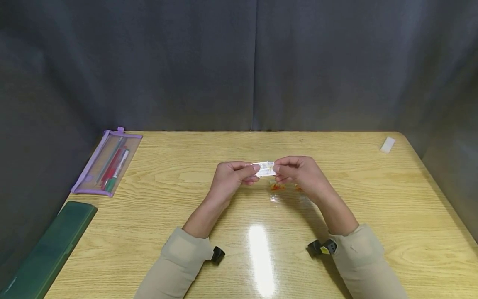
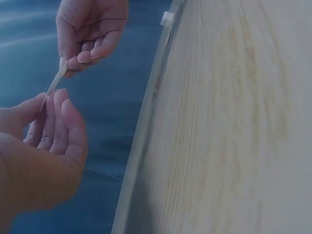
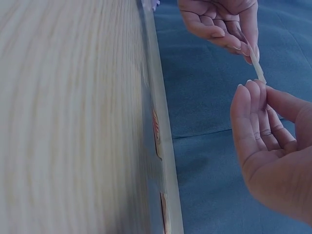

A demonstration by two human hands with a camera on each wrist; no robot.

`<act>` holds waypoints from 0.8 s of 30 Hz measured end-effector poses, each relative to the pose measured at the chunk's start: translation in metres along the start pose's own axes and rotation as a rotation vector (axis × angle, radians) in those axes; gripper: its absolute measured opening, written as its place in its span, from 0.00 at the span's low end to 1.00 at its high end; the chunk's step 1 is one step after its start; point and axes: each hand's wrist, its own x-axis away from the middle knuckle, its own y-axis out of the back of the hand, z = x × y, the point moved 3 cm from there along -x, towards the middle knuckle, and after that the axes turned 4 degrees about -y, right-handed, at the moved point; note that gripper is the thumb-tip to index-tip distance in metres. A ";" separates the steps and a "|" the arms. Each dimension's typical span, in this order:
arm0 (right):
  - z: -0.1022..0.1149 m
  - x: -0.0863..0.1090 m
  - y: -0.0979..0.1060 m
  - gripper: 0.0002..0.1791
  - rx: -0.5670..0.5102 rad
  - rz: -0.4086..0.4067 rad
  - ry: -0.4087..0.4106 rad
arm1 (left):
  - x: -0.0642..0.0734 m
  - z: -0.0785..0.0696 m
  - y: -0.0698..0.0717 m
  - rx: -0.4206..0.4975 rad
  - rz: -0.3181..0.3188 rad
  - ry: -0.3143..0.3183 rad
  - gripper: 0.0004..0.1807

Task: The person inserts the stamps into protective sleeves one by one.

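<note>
Above the middle of the table, a small flat white packet with faint print is stretched between both hands. The left hand pinches its left end between thumb and fingers. At the other end, the right hand pinches the right edge the same way. Edge-on in the left wrist view, the packet looks thin. Beneath the right hand lie clear plastic packets with orange-red print, one of them partly hidden by that hand.
A purple-edged mesh pencil case with pens inside lies at the left edge of the wood-grain table. Nearer on that side is a long dark green case. A small white block sits at the far right corner. Dark curtains hang behind.
</note>
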 end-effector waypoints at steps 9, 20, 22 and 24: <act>0.000 0.000 -0.003 0.15 -0.030 0.019 0.006 | 0.000 0.001 -0.001 0.025 0.020 0.008 0.14; -0.002 0.000 -0.006 0.20 -0.049 0.061 0.024 | -0.001 0.003 -0.001 0.045 0.023 0.011 0.13; -0.001 0.000 -0.006 0.19 -0.046 0.070 0.030 | -0.001 0.003 -0.001 0.044 0.029 0.015 0.14; 0.000 0.001 -0.007 0.18 -0.052 0.072 0.036 | -0.001 0.002 -0.001 0.043 0.035 0.021 0.14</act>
